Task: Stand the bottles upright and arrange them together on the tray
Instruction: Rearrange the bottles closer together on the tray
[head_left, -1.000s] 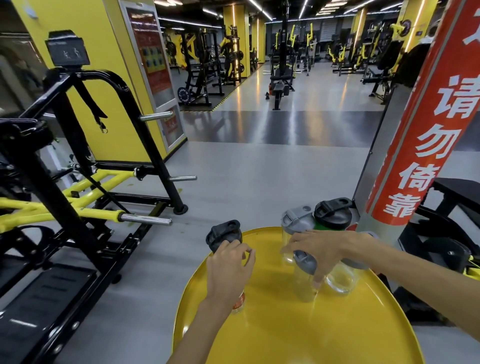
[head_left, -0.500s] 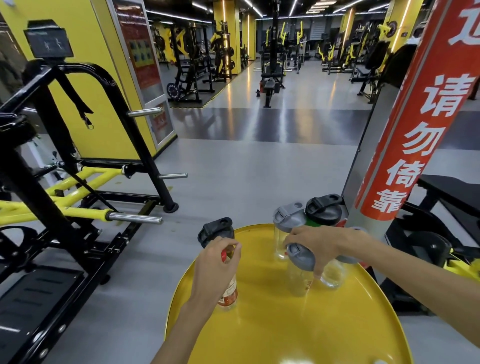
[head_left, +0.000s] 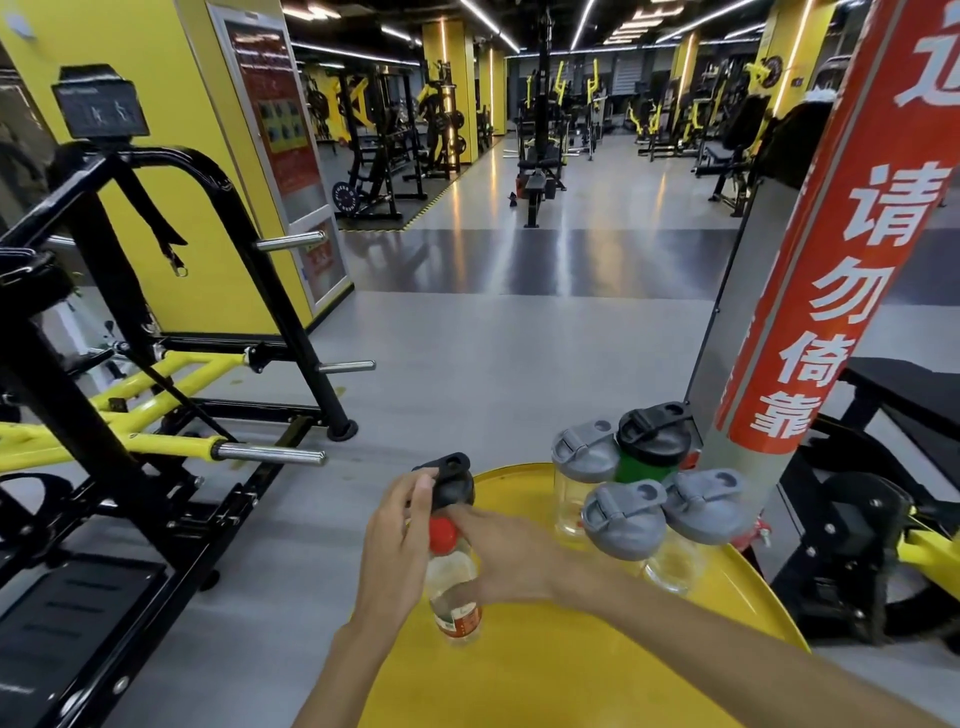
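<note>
Since the earlier frame the right hand (head_left: 498, 556) has left the grey-lidded shakers (head_left: 623, 519) and crossed to the clear red-capped plastic bottle (head_left: 452, 587), which stands upright at lower centre on the round yellow tray (head_left: 727, 587). Both hands close around it, the left hand (head_left: 395, 540) at its left side.

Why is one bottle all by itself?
The red-capped bottle and the black-lidded one behind it stand at the yellow tray's left edge, apart from the four shakers clustered at the back right. Both hands are at them. Nothing spilled.
</note>
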